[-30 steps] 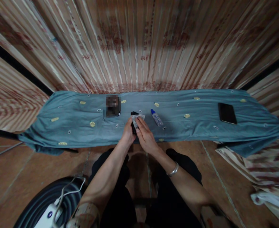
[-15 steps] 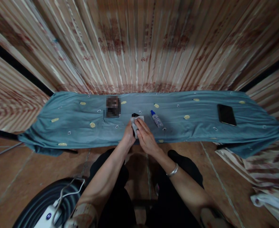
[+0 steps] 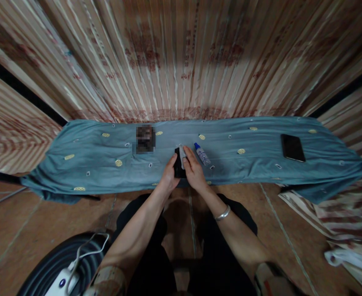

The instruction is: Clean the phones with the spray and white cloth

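Your left hand (image 3: 169,173) was wrapped around the left side of a dark, flat object (image 3: 178,169), its thumb along the edge and its other fingers mostly hidden beneath. Your right hand (image 3: 194,172) gripped a small pale wipe (image 3: 181,153) and pressed it against the right side of that object; how tightly either hand squeezed, you could not tell. The dark object was between your two hands, over the near part of the teal cloth (image 3: 254,164), in front of your knees. Just beyond your right fingers, a clear bottle with a blue cap (image 3: 203,155) lay on its side. A blurred-out item (image 3: 145,139) lay farther off to the left, and a black tablet-like slab (image 3: 293,147) lay well apart on the right.
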Available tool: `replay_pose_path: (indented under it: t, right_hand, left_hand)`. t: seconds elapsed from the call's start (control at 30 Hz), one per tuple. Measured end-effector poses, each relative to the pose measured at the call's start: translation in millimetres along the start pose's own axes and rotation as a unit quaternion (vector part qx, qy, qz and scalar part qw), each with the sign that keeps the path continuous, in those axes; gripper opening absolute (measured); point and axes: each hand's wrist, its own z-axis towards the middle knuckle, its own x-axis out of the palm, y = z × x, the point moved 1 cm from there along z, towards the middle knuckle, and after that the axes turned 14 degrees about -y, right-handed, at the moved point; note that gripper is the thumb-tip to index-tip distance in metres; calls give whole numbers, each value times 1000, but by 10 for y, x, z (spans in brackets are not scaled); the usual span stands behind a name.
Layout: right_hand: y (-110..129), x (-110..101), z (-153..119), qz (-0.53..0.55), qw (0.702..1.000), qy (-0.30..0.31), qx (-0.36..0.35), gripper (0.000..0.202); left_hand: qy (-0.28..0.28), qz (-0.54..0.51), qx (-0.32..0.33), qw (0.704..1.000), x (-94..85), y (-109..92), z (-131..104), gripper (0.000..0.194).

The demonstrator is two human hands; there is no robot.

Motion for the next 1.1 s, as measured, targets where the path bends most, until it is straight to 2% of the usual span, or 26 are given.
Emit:
replay_pose_path:
  t: [0.23,0.47,0.63,0.73,0.9,1.1]
  right_hand:
    - [-13,21,-51,25,999,-7,44,58]
    - [76,-49,-106,51,997,-9,57,51]
    - [117,-63,-173,65,996,15,66,48]
    - [139,-79,-198,88,993,35,77,53]
    - [148,-127,-190,120,986,75,89,61]
    - [56,-122,-167,116,986,95,74,59]
  left_hand:
    - [-13,-25,2,1000,81,-52,-21,22]
    - [-8,-20,3,1000,65,-103,8,32]
    - [-12,-3,13,1000,-8,-153,133,30]
    - [-4,-2,13,1000,-26,-195,180,36]
    - [-2,-1,-12,1000,7,-286,148,43]
    - [-12,-29,-5,999,18,-315,163,39]
